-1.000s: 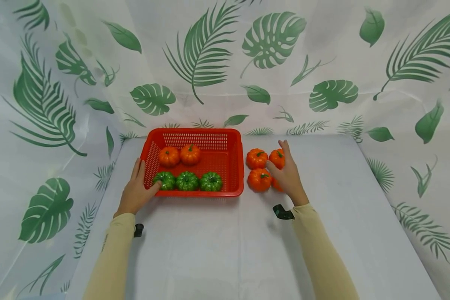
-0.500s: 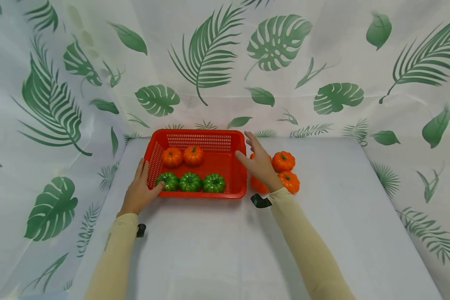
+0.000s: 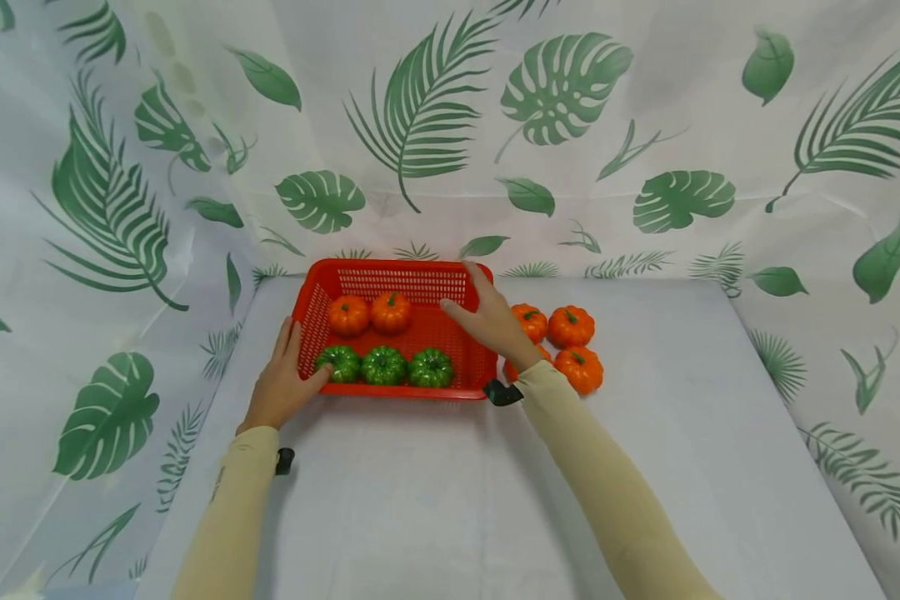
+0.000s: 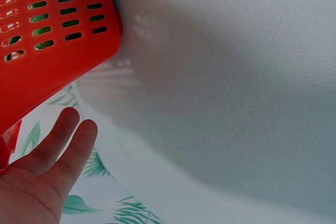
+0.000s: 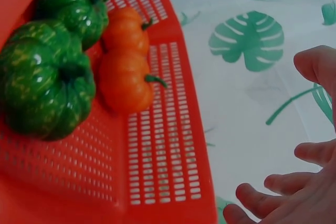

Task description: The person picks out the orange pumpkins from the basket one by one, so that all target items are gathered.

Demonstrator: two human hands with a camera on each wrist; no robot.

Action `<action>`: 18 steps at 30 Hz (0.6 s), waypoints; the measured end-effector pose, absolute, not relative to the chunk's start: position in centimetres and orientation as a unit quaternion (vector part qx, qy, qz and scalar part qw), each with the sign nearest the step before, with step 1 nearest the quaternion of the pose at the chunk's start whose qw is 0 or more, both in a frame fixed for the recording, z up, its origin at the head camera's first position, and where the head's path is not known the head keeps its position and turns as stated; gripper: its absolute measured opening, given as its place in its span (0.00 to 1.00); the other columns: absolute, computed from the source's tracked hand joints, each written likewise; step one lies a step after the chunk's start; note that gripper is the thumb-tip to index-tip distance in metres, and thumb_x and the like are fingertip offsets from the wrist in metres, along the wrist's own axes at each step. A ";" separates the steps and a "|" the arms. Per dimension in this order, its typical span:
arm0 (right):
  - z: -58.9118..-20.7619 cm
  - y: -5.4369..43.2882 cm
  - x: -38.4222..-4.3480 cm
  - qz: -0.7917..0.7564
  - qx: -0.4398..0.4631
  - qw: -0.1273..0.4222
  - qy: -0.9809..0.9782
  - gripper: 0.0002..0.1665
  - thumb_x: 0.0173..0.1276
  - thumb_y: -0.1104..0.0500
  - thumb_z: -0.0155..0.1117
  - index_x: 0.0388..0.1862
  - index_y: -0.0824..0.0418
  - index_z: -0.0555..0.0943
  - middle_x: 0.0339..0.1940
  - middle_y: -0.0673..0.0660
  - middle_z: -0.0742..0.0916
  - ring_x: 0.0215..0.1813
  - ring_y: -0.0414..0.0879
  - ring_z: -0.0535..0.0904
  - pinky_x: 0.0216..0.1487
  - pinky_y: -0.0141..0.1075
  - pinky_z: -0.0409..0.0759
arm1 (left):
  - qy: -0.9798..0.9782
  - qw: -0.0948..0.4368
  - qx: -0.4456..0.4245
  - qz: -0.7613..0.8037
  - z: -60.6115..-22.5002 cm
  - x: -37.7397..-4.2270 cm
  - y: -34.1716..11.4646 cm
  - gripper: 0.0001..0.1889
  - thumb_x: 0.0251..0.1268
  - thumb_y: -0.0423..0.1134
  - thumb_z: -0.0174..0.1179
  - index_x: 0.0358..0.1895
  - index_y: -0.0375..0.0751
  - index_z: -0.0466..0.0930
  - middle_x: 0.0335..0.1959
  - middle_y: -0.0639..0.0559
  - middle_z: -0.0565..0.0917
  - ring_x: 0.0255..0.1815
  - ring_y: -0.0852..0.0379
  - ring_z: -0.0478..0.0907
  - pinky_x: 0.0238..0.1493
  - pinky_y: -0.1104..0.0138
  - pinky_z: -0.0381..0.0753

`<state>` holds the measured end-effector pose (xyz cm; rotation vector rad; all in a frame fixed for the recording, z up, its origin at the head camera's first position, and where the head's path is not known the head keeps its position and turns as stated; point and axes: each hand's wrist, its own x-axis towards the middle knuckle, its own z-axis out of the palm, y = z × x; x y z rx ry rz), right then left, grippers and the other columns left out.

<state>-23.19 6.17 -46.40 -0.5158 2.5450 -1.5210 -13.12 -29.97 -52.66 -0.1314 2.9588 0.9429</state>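
A red plastic basket [image 3: 397,392] with slotted walls stands on the table. Three glossy green pumpkins [image 3: 384,366] line its front side, and two small orange pumpkins [image 3: 392,312] sit farther back at the left. My left hand [image 3: 276,387] rests at the basket's front left corner, thumb over the rim and fingers along the outside. The left wrist view shows two of its fingers [image 4: 73,156] straight beneath the basket wall [image 4: 58,72]. Over the basket's right end is my right hand [image 3: 491,321], fingers spread and nothing in it; the right wrist view shows its fingertips apart.
Several orange pumpkins [image 3: 572,326] stand grouped on the white table [image 3: 390,500] just right of the basket, partly hidden by my right hand and wrist. A leaf-printed sheet [image 3: 435,125] rises behind the table and along both sides.
My right hand has moved left, from the orange pumpkins on the table to over the basket's right end. My left hand stays at the corner. The pumpkins keep their places.
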 end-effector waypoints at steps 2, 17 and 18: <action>-46.5 5.7 -23.5 -0.500 -0.177 0.074 0.845 0.54 0.78 0.39 0.65 0.91 0.55 0.51 0.88 0.57 0.61 0.85 0.61 0.59 0.80 0.62 0.60 | 0.951 0.018 -0.042 0.304 -52.6 -13.1 -29.9 0.53 0.75 0.58 0.60 0.89 0.39 0.38 0.90 0.49 0.35 0.80 0.24 0.59 0.73 0.31 0.63; -47.3 1.5 -25.9 -0.460 -0.202 0.153 0.851 0.56 0.75 0.36 0.67 0.90 0.57 0.53 0.87 0.59 0.63 0.85 0.58 0.60 0.80 0.59 0.62 | 0.953 0.013 -0.039 0.300 -52.7 -13.3 -30.1 0.53 0.74 0.58 0.60 0.89 0.39 0.39 0.90 0.48 0.37 0.79 0.24 0.61 0.72 0.31 0.65; -47.4 1.2 -26.0 -0.461 -0.203 0.157 0.850 0.56 0.76 0.36 0.67 0.90 0.57 0.53 0.87 0.59 0.63 0.85 0.59 0.60 0.80 0.59 0.62 | 0.953 0.014 -0.039 0.301 -52.8 -13.3 -30.1 0.53 0.74 0.58 0.60 0.89 0.40 0.38 0.90 0.49 0.36 0.79 0.24 0.61 0.73 0.31 0.65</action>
